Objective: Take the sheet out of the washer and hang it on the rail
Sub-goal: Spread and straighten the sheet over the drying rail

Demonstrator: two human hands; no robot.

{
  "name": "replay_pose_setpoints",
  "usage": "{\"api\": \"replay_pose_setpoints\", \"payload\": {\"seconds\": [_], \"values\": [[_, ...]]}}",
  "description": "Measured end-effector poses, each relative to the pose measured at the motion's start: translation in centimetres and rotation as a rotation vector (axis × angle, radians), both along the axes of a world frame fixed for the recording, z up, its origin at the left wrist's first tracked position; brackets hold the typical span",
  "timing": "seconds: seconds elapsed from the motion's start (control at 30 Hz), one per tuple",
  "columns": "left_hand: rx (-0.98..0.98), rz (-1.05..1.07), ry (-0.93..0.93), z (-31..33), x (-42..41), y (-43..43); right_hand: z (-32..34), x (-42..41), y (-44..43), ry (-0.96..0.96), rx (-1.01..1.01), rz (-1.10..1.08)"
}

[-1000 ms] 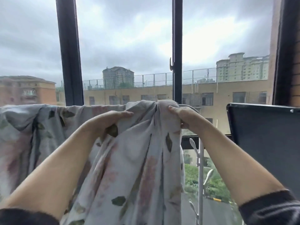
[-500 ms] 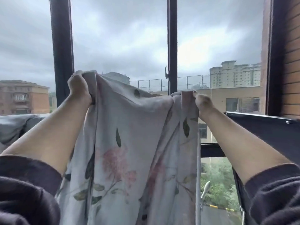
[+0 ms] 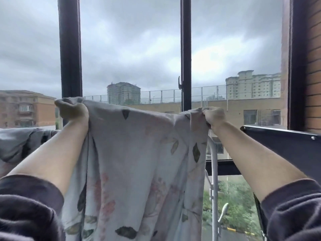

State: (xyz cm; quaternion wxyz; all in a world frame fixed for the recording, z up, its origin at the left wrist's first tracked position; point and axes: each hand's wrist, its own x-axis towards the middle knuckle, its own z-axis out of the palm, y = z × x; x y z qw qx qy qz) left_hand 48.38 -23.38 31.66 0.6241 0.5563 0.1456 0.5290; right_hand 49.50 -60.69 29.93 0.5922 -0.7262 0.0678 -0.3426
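Both hands are raised in front of the window frame (image 3: 70, 49), each fisted on the top edge of the sheet (image 3: 139, 162); the left hand (image 3: 73, 110) grips one bunched corner, the right hand (image 3: 214, 117) pinches and grips the other; the floral sheet is stretched between them and hangs straight down between the forearms; more of the cloth lies bunched at the far left; just right of the sheet stands the curved white rail (image 3: 214, 171), its top passing behind the cloth, so whether the sheet rests on it cannot be told; a dark panel (image 3: 286, 145) juts in at the right
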Motion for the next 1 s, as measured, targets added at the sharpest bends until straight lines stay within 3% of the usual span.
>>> {"api": "replay_pose_setpoints", "payload": {"seconds": [0.07, 0.17, 0.37, 0.47, 0.63, 0.7, 0.87, 1.0], "values": [[0.085, 0.074, 0.099, -0.4, 0.0, 1.1, -0.3, 0.4, -0.5, -0.002, -0.034, -0.010], [0.277, 0.022, 0.267, -1.3, 0.1, 0.5, -1.3, 0.5, 0.2, 0.098, -0.151, 0.089], [0.555, -0.241, -0.016, -2.2, -0.6, -4.7, -1.7, -0.4, 2.4, 0.143, -0.596, -0.005], [0.547, -0.431, -0.047, -2.5, -1.2, -6.2, -2.4, -0.2, 2.5, 0.176, -0.507, 0.026], [0.439, -0.499, -0.064, -2.4, -1.0, -5.5, -1.8, 0.7, 0.4, 0.068, 0.089, 0.081], [0.441, -0.529, -0.069, -2.4, -1.1, -6.0, -1.5, 0.8, -0.6, 0.053, 0.225, 0.105], [0.391, -0.433, -0.050, -2.5, 0.0, -6.6, -1.8, 0.9, -3.7, 0.044, 0.239, -0.110], [0.483, -0.210, 0.141, -3.2, 1.0, -5.7, -3.6, -0.1, -7.2, 0.188, 0.061, -0.334]]}}
